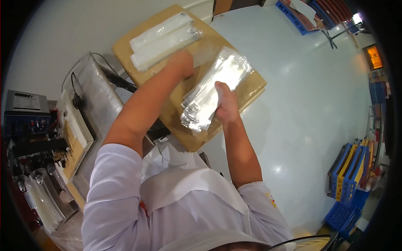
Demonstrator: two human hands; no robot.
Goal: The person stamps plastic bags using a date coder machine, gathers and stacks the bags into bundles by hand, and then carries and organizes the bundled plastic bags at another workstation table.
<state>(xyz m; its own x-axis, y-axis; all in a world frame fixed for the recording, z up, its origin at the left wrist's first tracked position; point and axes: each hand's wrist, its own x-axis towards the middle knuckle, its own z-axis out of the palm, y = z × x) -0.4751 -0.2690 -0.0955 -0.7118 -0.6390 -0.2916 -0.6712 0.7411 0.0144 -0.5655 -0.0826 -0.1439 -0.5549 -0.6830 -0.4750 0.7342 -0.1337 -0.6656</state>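
My right hand (227, 102) grips a fanned stack of shiny clear plastic bags (217, 85), its thumb lying on top and the fingers hidden underneath. The stack rests over the right part of a brown, plastic-covered package (176, 106). To its left, my left hand (181, 65) is smeared by motion above the package; a faint translucent blur lies beside it, and its fingers cannot be made out. Two bundles of whitish plastic bags, a far one (161, 31) and a near one (165, 48), lie side by side at the package's far left, just beyond my left hand.
At the left are a metal-topped table (98, 90), a blue electrical unit (27, 121) and a machine with a clear plastic roll (42, 201). A pale floor (289, 113) spreads to the right. Blue and yellow crates (349, 171) stand at the right edge.
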